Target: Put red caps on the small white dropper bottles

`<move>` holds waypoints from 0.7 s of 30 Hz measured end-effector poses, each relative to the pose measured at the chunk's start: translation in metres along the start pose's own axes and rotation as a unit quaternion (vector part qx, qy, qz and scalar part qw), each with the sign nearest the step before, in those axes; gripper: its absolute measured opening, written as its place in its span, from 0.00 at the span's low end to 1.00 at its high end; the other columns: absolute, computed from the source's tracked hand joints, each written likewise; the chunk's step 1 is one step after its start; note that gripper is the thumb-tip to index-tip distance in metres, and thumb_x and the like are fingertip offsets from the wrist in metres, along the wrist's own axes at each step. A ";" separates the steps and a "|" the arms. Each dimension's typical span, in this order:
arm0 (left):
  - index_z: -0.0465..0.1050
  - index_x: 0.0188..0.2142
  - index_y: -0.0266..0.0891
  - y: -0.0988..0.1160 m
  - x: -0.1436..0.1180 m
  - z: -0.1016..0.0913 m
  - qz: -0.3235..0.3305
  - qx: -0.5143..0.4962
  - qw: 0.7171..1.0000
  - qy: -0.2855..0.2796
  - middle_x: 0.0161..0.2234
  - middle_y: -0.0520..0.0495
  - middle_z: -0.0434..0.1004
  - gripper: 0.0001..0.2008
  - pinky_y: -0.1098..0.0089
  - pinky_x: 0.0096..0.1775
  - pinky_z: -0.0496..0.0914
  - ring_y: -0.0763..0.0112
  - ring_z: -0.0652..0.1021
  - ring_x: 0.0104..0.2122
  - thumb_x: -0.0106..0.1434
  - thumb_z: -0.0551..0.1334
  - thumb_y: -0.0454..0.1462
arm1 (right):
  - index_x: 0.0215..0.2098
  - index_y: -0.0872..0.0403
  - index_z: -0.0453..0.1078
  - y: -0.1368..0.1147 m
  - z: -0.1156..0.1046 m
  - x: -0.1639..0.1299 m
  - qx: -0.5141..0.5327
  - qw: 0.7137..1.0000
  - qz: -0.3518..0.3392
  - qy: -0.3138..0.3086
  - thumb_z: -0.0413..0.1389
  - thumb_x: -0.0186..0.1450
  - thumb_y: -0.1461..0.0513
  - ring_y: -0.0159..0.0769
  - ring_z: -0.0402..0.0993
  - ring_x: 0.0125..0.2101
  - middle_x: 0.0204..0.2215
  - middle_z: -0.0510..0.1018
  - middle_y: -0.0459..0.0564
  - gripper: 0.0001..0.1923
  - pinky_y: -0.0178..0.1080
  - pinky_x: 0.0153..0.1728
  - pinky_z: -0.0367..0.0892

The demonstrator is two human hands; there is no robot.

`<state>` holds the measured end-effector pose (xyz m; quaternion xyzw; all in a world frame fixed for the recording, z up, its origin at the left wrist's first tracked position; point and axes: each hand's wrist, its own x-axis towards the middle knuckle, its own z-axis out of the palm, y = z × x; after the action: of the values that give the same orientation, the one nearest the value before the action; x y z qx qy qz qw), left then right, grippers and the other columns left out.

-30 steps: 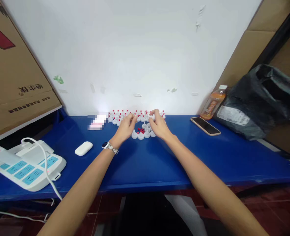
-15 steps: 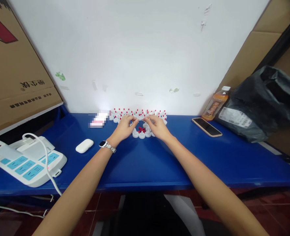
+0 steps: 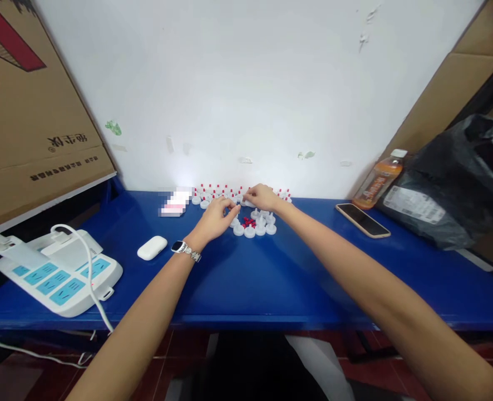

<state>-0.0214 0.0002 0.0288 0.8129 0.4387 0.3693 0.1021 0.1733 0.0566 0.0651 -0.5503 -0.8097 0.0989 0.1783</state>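
Both hands are stretched out to the far edge of the blue worktop [image 3: 250, 278], close to the white wall. The left hand [image 3: 215, 218], with a wristwatch [image 3: 182, 248] on its wrist, has its fingers curled together over the near edge of a cluster of small white caps [image 3: 260, 227]; whether they pinch one I cannot tell. The right hand [image 3: 263, 196] hovers just behind, fingertips drawn together over the row of red-tipped caps [image 3: 213, 191] lined up against the wall; what they grip is too small to make out. A few loose red pieces [image 3: 249, 222] lie among the white caps. To the left sit a white earbud case [image 3: 152, 247] and a power strip [image 3: 58, 273]; to the right, a phone [image 3: 362, 220], an orange bottle [image 3: 379, 179] and a black bag [image 3: 455, 184].
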 end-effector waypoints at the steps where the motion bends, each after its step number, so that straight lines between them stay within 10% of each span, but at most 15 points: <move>1: 0.74 0.33 0.40 -0.001 0.000 0.000 -0.002 0.003 1.000 -0.001 0.35 0.46 0.74 0.16 0.63 0.43 0.67 0.63 0.73 0.39 0.70 0.55 0.46 | 0.37 0.56 0.81 0.000 0.001 0.002 -0.014 1.000 0.002 -0.008 0.52 0.68 0.59 0.35 0.71 0.31 0.28 0.81 0.48 0.15 0.37 0.37 0.57; 21: 0.74 0.32 0.40 -0.003 -0.001 -0.002 0.004 0.009 1.000 -0.015 0.35 0.46 0.74 0.18 0.63 0.43 0.67 0.64 0.72 0.37 0.70 0.54 0.48 | 0.37 0.52 0.79 0.034 0.016 0.009 -0.049 0.992 0.103 0.063 0.57 0.62 0.57 0.43 0.76 0.43 0.36 0.83 0.52 0.11 0.48 0.53 0.58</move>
<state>-0.0245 0.0011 0.0283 0.8206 0.4375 0.3539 0.1001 0.1938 0.0782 0.0401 -0.6438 -0.7399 0.0426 0.1906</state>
